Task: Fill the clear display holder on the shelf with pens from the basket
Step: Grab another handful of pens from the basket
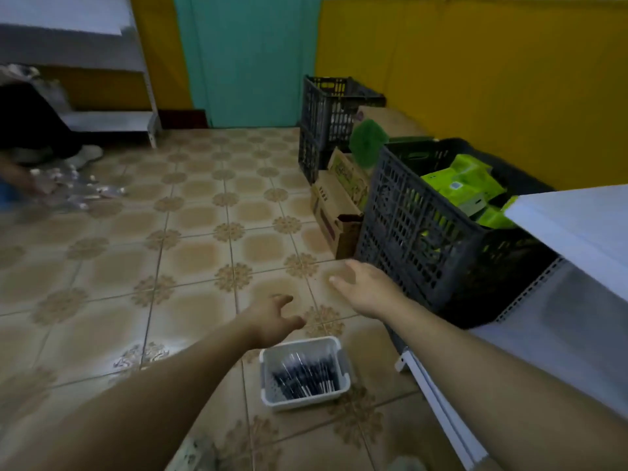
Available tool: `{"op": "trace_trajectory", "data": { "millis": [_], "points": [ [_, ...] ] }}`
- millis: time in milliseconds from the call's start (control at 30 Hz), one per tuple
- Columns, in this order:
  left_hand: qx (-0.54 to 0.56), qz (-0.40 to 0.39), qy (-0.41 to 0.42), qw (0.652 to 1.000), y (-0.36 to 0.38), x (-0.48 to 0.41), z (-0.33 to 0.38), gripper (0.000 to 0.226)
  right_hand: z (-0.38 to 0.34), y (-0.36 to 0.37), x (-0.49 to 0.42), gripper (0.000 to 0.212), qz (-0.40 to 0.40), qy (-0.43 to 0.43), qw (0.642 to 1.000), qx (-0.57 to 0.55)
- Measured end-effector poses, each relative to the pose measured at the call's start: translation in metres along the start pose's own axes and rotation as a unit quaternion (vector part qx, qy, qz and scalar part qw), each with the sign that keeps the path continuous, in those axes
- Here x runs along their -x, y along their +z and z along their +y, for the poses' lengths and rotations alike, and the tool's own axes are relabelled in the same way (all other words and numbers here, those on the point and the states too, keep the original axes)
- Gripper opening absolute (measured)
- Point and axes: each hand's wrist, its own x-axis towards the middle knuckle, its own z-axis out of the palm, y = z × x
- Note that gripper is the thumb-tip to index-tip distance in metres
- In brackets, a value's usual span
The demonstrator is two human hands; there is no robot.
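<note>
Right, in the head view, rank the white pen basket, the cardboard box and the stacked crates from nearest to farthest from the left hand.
1. white pen basket, just below the left hand, on the near side.
2. cardboard box, ahead and to the right.
3. stacked crates, farthest back on the right.

Tiled floor (204, 249) carries white basket (302, 401), dark crate (407, 219), cardboard box (334, 215).

Floor tiles (190, 253): glazed and glossy, showing patches of reflected light. Basket (299, 401): smooth white plastic with a slight sheen. Lattice crate (407, 226): dark, matt moulded plastic. Cardboard box (336, 212): matt, brown, printed. Green packets (465, 185): shiny film wrap. Shelf (577, 226): smooth, pale painted metal; upright (530, 294) perforated. Wall (492, 79): matt yellow paint.
</note>
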Motion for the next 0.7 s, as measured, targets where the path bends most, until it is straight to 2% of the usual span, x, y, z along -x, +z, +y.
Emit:
{"op": "trace_trajectory", "data": {
  "millis": [133, 367, 567, 700],
  "points": [
    [0.029, -0.029, -0.051, 0.998, 0.037, -0.041, -0.049, 0.072, 0.022, 0.067, -0.041, 0.067, -0.063, 0.018, 0.998, -0.009],
    [0.117, -0.128, -0.126, 0.977, 0.123, -0.122, -0.110, 0.078, 0.077, 0.182, -0.111, 0.069, -0.182, 0.079, 0.980, -0.022],
    [0.205, -0.130, -0.193, 0.951, 0.189, -0.188, -0.145, 0.071, 0.115, 0.263, -0.171, 0.072, -0.248, 0.110, 0.962, -0.028],
    [0.286, -0.114, -0.242, 0.920, 0.230, -0.211, -0.161, 0.063, 0.132, 0.308, -0.196, 0.072, -0.267, 0.125, 0.955, -0.018]
  ]
}}
